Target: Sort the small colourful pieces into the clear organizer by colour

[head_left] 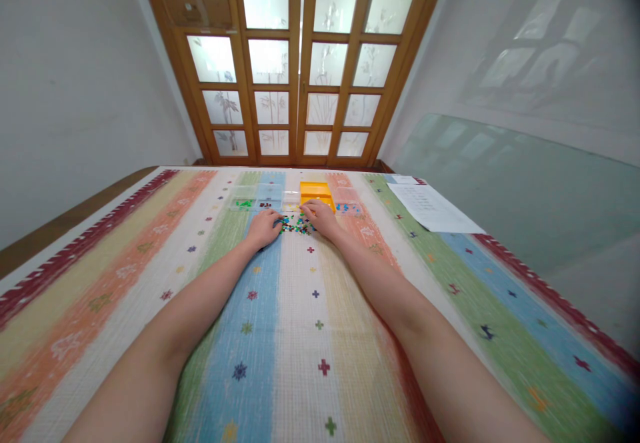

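Note:
A small pile of mixed coloured beads [296,225] lies on the striped cloth far in front of me. My left hand [263,225] rests on the cloth at the pile's left edge, fingers curled towards the beads. My right hand [320,216] sits at the pile's right edge, fingers bent down onto the beads. What the fingertips pinch is too small to make out. Just behind the hands stands an orange tray [316,193], flanked by clear sorting compartments [260,197] with green and dark beads in them.
The striped cloth [150,283] covers the whole table. A printed white sheet [433,207] lies at the far right. Wooden doors with frosted glass [300,63] stand behind the table, and a glass panel [525,189] leans on the right wall.

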Demonstrator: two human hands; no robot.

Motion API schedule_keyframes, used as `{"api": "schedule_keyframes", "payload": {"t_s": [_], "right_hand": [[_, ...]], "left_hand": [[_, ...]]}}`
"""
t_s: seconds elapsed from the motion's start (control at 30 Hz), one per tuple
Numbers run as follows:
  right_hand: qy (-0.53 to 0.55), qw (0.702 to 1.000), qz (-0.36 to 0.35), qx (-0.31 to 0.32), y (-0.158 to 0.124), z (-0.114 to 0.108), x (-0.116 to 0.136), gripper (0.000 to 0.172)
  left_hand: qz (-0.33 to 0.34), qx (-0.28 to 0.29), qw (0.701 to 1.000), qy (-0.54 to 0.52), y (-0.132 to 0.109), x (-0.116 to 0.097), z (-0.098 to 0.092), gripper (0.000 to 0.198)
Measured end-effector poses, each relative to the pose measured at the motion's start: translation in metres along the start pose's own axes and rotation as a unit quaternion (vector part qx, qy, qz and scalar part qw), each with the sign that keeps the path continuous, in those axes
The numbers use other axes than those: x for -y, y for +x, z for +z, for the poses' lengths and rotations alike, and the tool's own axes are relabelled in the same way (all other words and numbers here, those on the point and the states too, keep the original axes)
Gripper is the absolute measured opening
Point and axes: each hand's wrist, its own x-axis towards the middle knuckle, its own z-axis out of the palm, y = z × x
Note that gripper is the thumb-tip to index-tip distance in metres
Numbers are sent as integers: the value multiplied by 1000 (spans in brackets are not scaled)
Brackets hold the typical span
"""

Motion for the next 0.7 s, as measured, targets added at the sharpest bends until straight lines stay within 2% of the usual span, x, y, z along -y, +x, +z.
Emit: {"api": "schedule_keyframes", "payload": {"t_s": [0.2,0.37,0.53,0.7], "right_hand": [[54,998,2,-18,7,12,-4,36],[37,999,10,-7,8,18,-8,37],[-1,999,37,7,5,4,-12,36],[-109,990,15,85,-1,-17,-6,35]], "left_hand": [[12,-3,1000,8,0,3,2,29],[10,-1,1000,13,0,4,3,30],[9,-4,1000,9,0,4,3,29],[5,1,1000,9,0,1,1,29]]}}
